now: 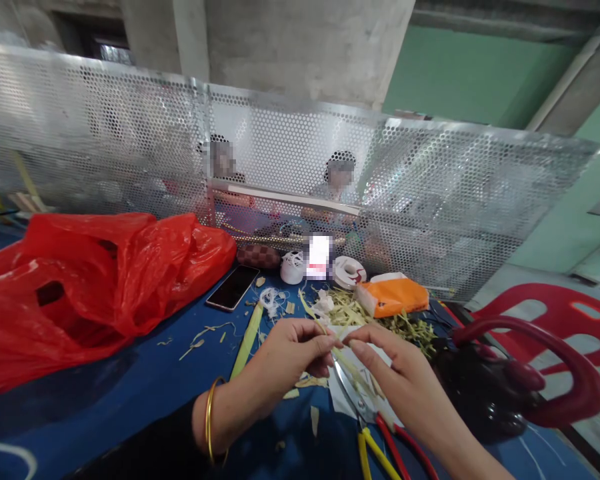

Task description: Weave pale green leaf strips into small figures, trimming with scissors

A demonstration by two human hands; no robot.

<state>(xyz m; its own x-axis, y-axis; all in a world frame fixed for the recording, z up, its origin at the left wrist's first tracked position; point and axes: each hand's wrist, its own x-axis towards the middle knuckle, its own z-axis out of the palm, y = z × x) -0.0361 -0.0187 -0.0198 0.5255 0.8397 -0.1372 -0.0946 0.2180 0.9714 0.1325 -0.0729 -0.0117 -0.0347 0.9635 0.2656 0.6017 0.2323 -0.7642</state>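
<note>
My left hand (300, 350), with a gold bangle at its wrist, pinches a thin pale-green leaf strip (307, 307) between thumb and forefinger. One end of the strip points up and away past the fingers. Close by on the right, my right hand (393, 357) has thumb and forefinger drawn together at the strip's near part; the exact contact is partly hidden. Beneath the hands lie red-handled scissors (353, 393) on white paper (337, 397), beside a tool with yellow handles (375, 453). Leaf scraps are scattered around.
A red plastic bag (130, 273) fills the left. Behind the hands are a phone (233, 288), white string (293, 268), a spool (350, 272), an orange packet (395, 295) and shredded leaves (350, 310). A dark kettle (485, 387) stands right. Two people sit beyond a perforated metal partition (285, 147).
</note>
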